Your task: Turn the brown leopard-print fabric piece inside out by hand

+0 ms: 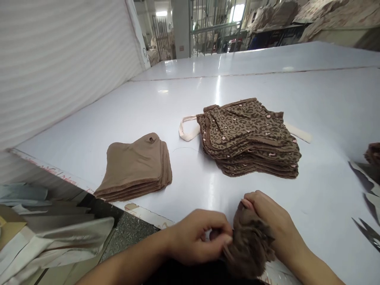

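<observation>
Head view: our left hand (202, 237) pinches and our curled right hand (274, 221) grips a bunched brown cloth bundle (247, 245) at the glossy white counter (190, 188)'s near edge, its long axis pointing roughly away from us.

No legible text | table (133, 107), near-left edge: red handwriting (50, 169), unreadable | pillar (180, 27) beyond far edge: small plate (181, 48), too small to read

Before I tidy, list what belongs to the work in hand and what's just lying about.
In the work:
bunched brown cloth, held by left hand, right hand
probably leopard-print stack, plain brown stack

Seemingly lying about:
scissors, right edge
loose material, lower left
</observation>
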A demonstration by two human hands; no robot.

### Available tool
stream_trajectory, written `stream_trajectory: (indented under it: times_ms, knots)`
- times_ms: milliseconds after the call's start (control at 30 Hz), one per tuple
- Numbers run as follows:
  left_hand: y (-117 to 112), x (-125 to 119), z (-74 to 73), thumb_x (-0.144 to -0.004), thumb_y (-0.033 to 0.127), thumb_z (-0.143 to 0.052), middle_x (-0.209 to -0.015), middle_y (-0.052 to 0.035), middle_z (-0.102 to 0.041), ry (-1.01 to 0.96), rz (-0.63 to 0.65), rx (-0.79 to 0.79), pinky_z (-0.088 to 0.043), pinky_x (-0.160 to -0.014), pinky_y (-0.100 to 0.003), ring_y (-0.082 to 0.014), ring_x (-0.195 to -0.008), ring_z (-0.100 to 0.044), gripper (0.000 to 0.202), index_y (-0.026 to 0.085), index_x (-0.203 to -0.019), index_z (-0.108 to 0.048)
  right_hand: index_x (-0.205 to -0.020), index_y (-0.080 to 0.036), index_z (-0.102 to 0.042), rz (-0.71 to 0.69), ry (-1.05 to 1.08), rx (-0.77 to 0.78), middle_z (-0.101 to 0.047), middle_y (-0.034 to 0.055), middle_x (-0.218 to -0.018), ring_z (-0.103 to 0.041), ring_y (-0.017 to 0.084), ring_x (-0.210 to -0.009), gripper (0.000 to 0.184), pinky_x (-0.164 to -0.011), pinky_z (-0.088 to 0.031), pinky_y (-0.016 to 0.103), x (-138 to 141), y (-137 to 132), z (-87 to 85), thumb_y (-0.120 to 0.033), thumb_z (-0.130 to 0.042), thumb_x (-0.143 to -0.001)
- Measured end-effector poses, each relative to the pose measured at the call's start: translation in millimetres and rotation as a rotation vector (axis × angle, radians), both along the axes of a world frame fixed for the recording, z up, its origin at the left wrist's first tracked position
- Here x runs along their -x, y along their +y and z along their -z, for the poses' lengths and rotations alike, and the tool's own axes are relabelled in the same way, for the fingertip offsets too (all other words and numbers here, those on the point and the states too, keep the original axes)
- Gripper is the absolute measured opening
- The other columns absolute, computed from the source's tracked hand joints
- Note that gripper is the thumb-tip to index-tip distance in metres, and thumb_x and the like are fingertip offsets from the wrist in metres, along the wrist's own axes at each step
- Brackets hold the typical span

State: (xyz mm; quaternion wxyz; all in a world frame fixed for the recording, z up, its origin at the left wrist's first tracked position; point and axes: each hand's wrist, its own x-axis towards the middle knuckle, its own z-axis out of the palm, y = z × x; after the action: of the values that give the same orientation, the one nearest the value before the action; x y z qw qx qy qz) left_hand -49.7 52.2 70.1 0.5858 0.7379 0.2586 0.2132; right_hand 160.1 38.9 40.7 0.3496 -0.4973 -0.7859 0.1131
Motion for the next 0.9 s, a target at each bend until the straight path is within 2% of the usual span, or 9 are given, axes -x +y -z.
stream_trajectory:
  times_ms: [67,200,333,467,533,633,667,767,900]
  knots:
    - [12.1,6.8,-2.7,-0.077,0.017,-0.048,-0.072,-0.0018,-0.052,0.021,-0.040,-0.023,-0.041,-0.064,-0.022,-0.0127,-0.067,-0.048,0.005,0.016,-0.072,-0.048,-0.081,-0.023,-0.049,-0.016,-0.005,0.064,-0.056,-0.0002,-0.071,-0.057,0.014,-0.064,0.016,-0.056,-0.047,0.024,-4.9,2.2,-10.1,-0.022,-0.039,-0.094]
    - [28.2,16.2,-13.6,-0.085,0.017,-0.042,-0.088,-0.0089,-0.061,0.027,0.045,-0.080,-0.044,-0.079,-0.028,-0.0170,-0.083,-0.056,0.010,0.015,-0.080,-0.051,-0.099,-0.026,-0.049,-0.066,0.016,0.130,-0.060,0.0006,-0.093,-0.060,0.015,-0.087,0.010,-0.070,-0.051,0.021,-9.7,4.9,-34.9,-0.031,-0.044,-0.092]
    - [34.6,18.6,-16.4,-0.087,0.017,-0.041,-0.093,-0.0105,-0.063,0.039,0.034,-0.139,-0.044,-0.082,-0.029,-0.0176,-0.087,-0.057,0.012,0.015,-0.086,-0.053,-0.084,-0.024,-0.049,-0.251,-0.058,0.289,-0.057,-0.0026,-0.076,-0.058,0.012,-0.066,0.011,-0.058,-0.050,0.020,1.8,4.5,-44.6,-0.034,-0.051,-0.088]
    - [40.2,20.0,-10.9,-0.088,0.021,-0.042,-0.090,-0.0083,-0.062,0.040,-0.011,-0.053,-0.045,-0.078,-0.027,-0.0163,-0.084,-0.056,0.015,0.014,-0.086,-0.056,-0.076,-0.022,-0.047,-0.330,-0.079,0.268,-0.057,-0.0009,-0.074,-0.056,0.013,-0.065,0.015,-0.057,-0.049,0.023,15.8,2.4,-39.4,-0.031,-0.052,-0.087]
    - [38.9,21.0,-13.3,-0.088,0.022,-0.044,-0.088,-0.0071,-0.060,0.044,-0.215,-0.099,-0.043,-0.077,-0.026,-0.0161,-0.083,-0.055,0.013,0.015,-0.085,-0.055,-0.074,-0.022,-0.045,-0.329,-0.070,0.266,-0.056,-0.0006,-0.073,-0.055,0.013,-0.065,0.018,-0.057,-0.047,0.024,19.7,1.7,-34.8,-0.026,-0.044,-0.092]
    - [27.2,20.4,-24.8,-0.087,0.026,-0.048,-0.078,-0.0026,-0.054,0.023,-0.687,-0.354,-0.040,-0.071,-0.024,-0.0140,-0.074,-0.050,0.013,0.017,-0.078,-0.050,-0.074,-0.023,-0.041,-0.275,-0.009,0.285,-0.053,-0.0009,-0.070,-0.053,0.012,-0.062,0.021,-0.056,-0.045,0.024,23.2,0.8,-28.3,-0.020,-0.035,-0.095]
    - [21.6,18.8,-28.3,-0.086,0.030,-0.050,-0.073,-0.0009,-0.052,0.025,-0.728,-0.422,-0.038,-0.067,-0.024,-0.0133,-0.069,-0.047,0.016,0.018,-0.076,-0.049,-0.075,-0.023,-0.041,-0.248,0.012,0.258,-0.052,-0.0012,-0.070,-0.052,0.012,-0.061,0.020,-0.055,-0.045,0.024,24.6,0.4,-26.6,-0.020,-0.036,-0.094]
    - [6.3,8.8,-29.5,-0.081,0.043,-0.058,-0.067,0.0010,-0.048,0.161,-0.541,-0.408,-0.033,-0.057,-0.024,-0.0121,-0.061,-0.042,0.028,0.018,-0.072,-0.048,-0.074,-0.023,-0.040,-0.218,0.044,0.096,-0.049,-0.0012,-0.067,-0.051,0.012,-0.058,0.019,-0.051,-0.044,0.023,30.4,-1.4,-23.8,-0.018,-0.039,-0.092]
    - [-0.5,-9.0,-11.9,-0.087,0.039,-0.048,-0.071,0.0011,-0.047,0.298,-0.525,-0.240,-0.031,-0.055,-0.024,-0.0122,-0.063,-0.041,0.025,0.019,-0.072,-0.044,-0.078,-0.023,-0.044,-0.187,0.083,0.018,-0.051,0.0002,-0.069,-0.053,0.014,-0.062,0.016,-0.055,-0.046,0.024,37.2,-6.3,-22.8,-0.015,-0.040,-0.091]
